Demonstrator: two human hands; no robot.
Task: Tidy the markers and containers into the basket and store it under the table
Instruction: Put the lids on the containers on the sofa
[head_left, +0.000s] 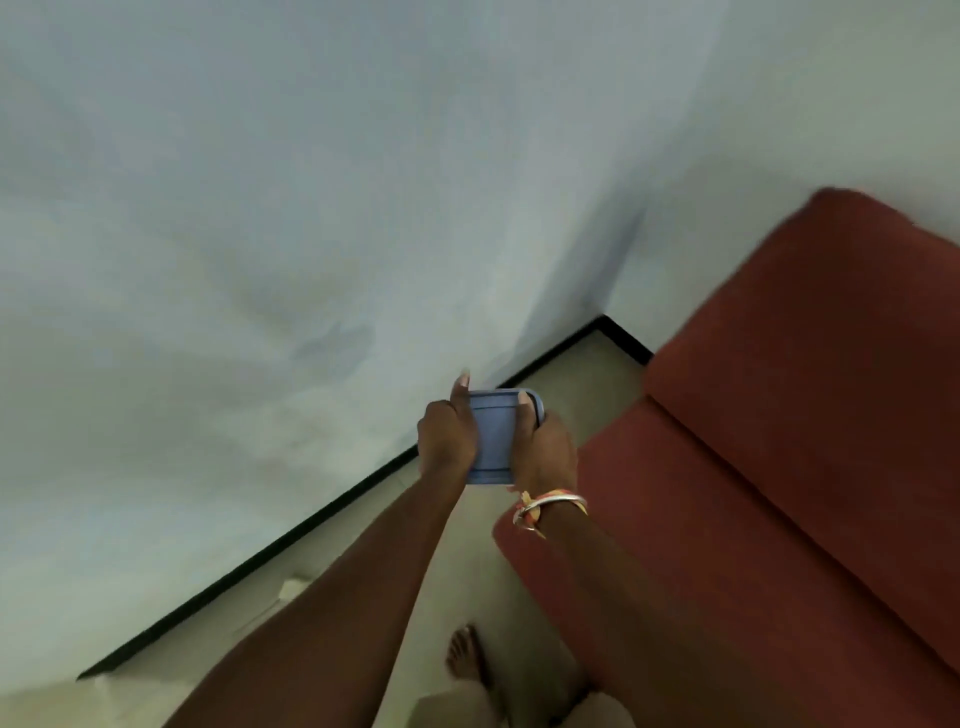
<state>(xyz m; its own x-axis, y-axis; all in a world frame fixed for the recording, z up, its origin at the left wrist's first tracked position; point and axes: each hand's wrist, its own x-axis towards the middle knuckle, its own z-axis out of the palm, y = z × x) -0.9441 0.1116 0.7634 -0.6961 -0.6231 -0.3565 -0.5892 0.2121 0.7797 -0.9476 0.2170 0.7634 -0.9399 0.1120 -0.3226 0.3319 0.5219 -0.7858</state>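
Note:
A small blue container (494, 439) with a flat lid is held in the air in front of me, above the floor near a room corner. My left hand (447, 436) grips its left side with the thumb up along the edge. My right hand (545, 452) grips its right side with fingers over the top corner; bangles sit on that wrist. No markers, basket or table are in view.
A red cushioned sofa (779, 441) fills the right side. Pale walls (260, 260) meet in a corner with a black skirting strip (311, 525) along the beige floor (467, 571). My bare foot (465, 654) stands on the floor below my arms.

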